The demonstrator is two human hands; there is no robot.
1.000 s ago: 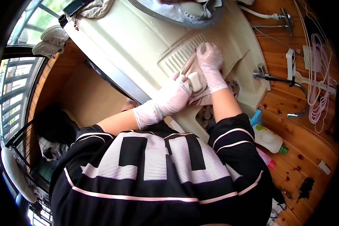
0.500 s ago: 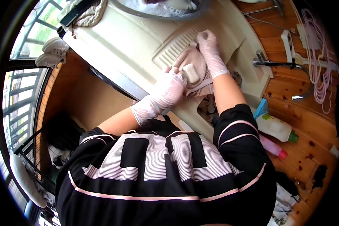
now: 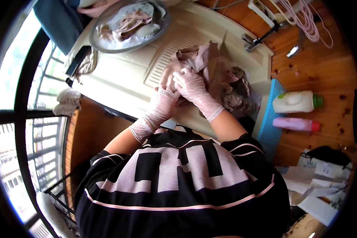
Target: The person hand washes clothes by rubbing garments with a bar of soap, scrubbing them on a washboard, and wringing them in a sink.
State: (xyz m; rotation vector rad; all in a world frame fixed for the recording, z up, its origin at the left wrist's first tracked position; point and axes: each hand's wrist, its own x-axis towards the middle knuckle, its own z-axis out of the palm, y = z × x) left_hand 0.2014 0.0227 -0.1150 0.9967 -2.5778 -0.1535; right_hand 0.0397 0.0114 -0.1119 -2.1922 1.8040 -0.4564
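Note:
A wet, beige-pink garment lies bunched over the ribbed washboard part of the cream sink top. My left hand, in a thin clear glove, has its fingers curled onto the garment's near left edge. Beside it, my right hand, gloved the same way, grips a fold with bent fingers. The two hands are close together. No soap bar shows now; whether it is under the hands or cloth, I cannot tell. More wet clothes sit heaped in the sink hollow to the right.
A basin of suds and soaking clothes stands at the back left. The tap is at the right rim. A blue plastic board, a white bottle and a pink bottle are on the right. A dark phone-like object rests at the left edge.
The white soap bar on the cloth has gone from sight. My right hand has come down and left, close to my left hand. The garment is rebunched, and the view has shifted.

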